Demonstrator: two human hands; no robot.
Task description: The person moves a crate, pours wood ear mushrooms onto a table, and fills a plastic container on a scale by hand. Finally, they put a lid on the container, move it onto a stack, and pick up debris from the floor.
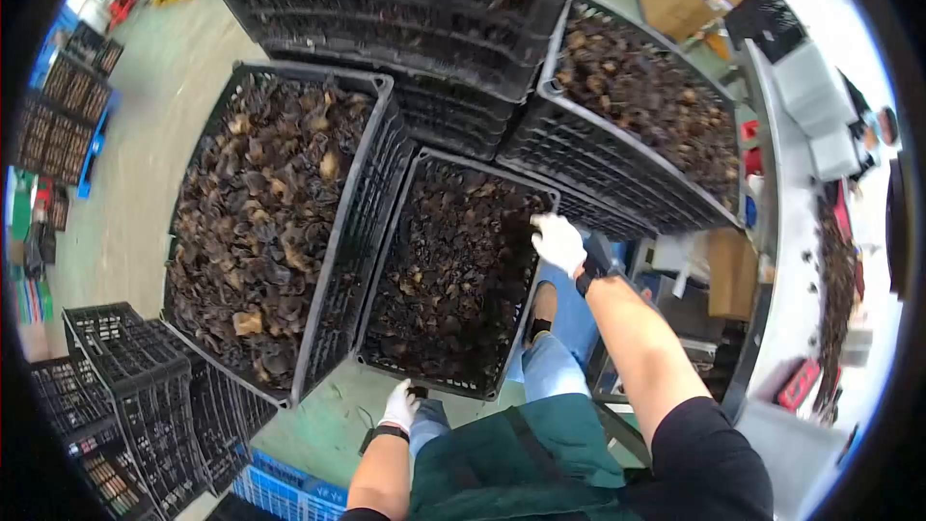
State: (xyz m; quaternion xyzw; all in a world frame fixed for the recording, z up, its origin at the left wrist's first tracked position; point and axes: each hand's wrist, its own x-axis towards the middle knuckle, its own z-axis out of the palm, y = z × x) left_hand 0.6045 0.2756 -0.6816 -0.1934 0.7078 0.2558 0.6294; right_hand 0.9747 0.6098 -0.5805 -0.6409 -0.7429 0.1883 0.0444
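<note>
A black plastic crate (500,392) filled with dark brown, crinkled pieces (444,265) stands in front of my legs. My right hand (558,243), in a white glove, is at the crate's right edge near its far corner; the fingers reach toward the rim, and whether they hold anything is unclear. Below the near left corner is my left hand (400,405), also white-gloved, beside my knee. Its fingers are partly hidden and what they hold, if anything, cannot be made out.
Taller stacked crates with similar pieces stand at the left (333,260) and back right (617,140), with another black stack (386,0) behind. Empty black crates (145,376) and a blue crate (289,492) are at the lower left. A long worktable (786,280) runs along the right.
</note>
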